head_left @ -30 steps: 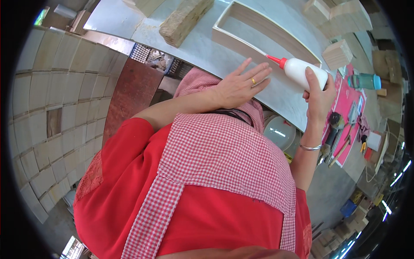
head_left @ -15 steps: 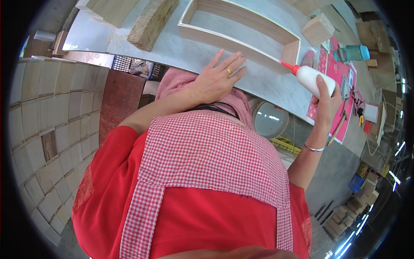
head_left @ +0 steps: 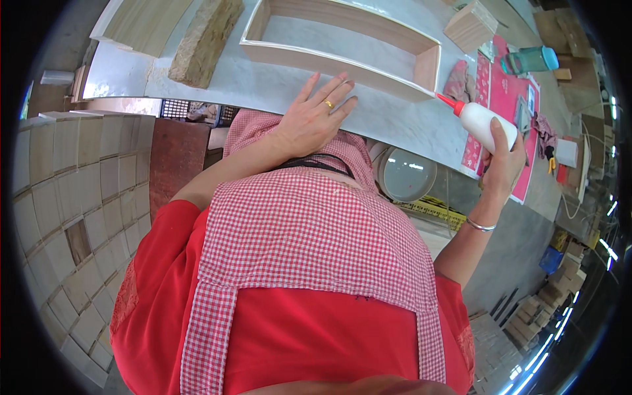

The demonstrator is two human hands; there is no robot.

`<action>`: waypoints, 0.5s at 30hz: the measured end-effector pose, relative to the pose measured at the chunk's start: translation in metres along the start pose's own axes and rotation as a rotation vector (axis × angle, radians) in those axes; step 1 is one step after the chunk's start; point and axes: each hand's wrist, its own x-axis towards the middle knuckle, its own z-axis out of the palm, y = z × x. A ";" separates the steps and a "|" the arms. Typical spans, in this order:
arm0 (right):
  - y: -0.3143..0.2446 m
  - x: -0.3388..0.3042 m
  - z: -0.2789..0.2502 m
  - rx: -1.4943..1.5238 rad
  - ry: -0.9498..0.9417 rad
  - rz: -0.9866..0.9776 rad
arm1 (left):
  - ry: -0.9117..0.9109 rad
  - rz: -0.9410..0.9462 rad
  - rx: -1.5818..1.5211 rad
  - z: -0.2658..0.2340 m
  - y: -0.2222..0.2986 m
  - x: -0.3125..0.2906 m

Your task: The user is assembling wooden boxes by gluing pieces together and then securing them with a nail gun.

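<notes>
A long rectangular wooden frame (head_left: 342, 69) lies on the pale worktop, with a white line along its upper edges. In my right hand (head_left: 505, 158) is a white glue bottle (head_left: 486, 125), closed round its body. Its red nozzle points left, and the tip is at the frame's near right corner. My left hand (head_left: 318, 110) rests near the worktop's front edge, fingers spread and holding nothing. Its fingertips are close to the frame's near side; whether they touch it I cannot tell.
A rough wooden block (head_left: 205, 43) and stacked boards (head_left: 141, 23) lie left of the frame. To the right are a smaller wood block (head_left: 471, 26), a teal bottle (head_left: 528, 60) and a pink-red sheet (head_left: 500, 99). Stacked wood blocks (head_left: 85, 197) rise on my left.
The nozzle tip has gone from a little inside the frame's right end to its near right corner. The whole view has shifted slightly, with the worktop things appearing further left and higher.
</notes>
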 end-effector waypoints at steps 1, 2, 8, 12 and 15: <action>0.005 0.002 -0.002 0.009 0.016 -0.011 | -0.011 -0.012 -0.014 0.000 0.000 0.000; 0.012 0.005 -0.002 0.025 0.039 -0.019 | -0.009 -0.020 -0.029 0.000 0.000 0.000; 0.064 0.051 -0.007 0.155 0.301 -0.108 | -0.025 -0.061 -0.158 -0.005 -0.003 0.004; 0.096 0.121 0.001 -0.023 0.401 -0.168 | -0.065 -0.063 -0.227 0.000 -0.008 0.005; 0.117 0.180 0.020 -0.364 0.425 -0.184 | -0.111 -0.070 -0.268 0.004 -0.010 0.005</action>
